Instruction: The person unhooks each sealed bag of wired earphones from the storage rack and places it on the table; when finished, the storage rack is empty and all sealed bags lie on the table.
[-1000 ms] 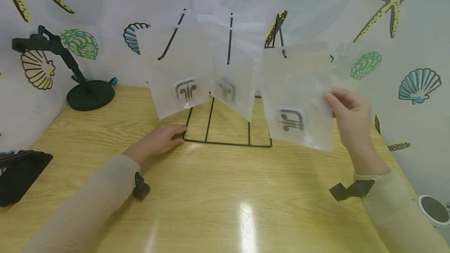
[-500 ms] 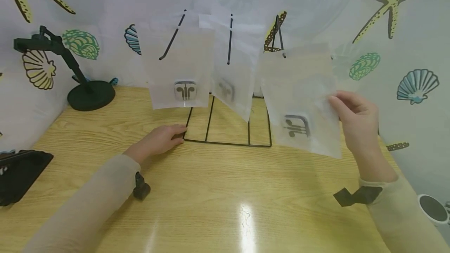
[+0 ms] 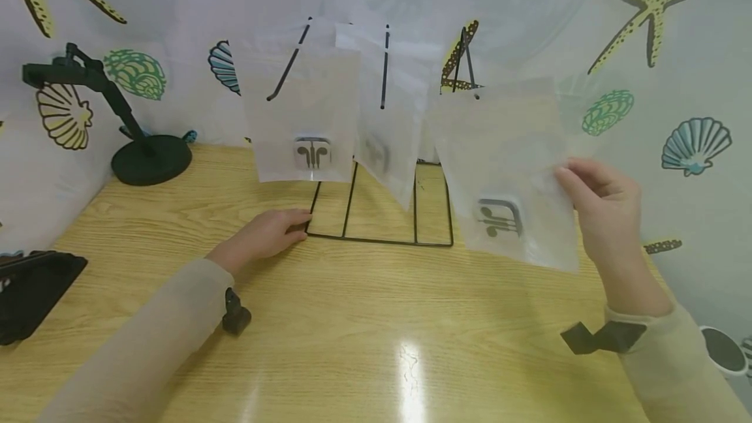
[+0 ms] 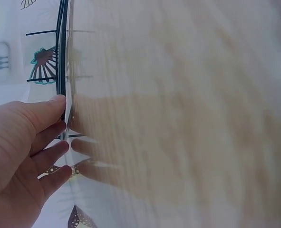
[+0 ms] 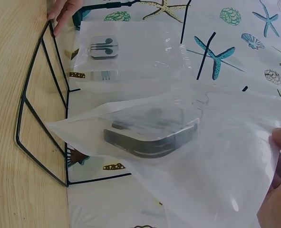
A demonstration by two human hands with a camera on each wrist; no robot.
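Note:
A black wire display rack (image 3: 376, 240) stands on the table with its hooks pointing forward. My left hand (image 3: 264, 234) holds the left front corner of its base; in the left wrist view the thumb lies against the black wire. With thumb and fingers my right hand (image 3: 608, 211) pinches the right edge of a clear plastic bag (image 3: 517, 129) of earphones. Inside it shows an earphone case (image 3: 498, 217), turned sideways. The bag's top edge overlaps the right hook's tip. Two similar bags hang on the other hooks: the left bag (image 3: 311, 103) and the middle bag (image 3: 390, 129).
A dark green stand (image 3: 149, 155) with a jointed arm is at the back left. Some black object (image 3: 41, 292) sits at the left table edge. A white cup (image 3: 724, 350) is at the lower right. Behind the rack hangs a seashell-patterned cloth (image 3: 646, 38).
My right hand has moved right and slightly down, drawing the pinched bag with it. The left bag has swung to hang straighter. My left hand keeps its place on the rack.

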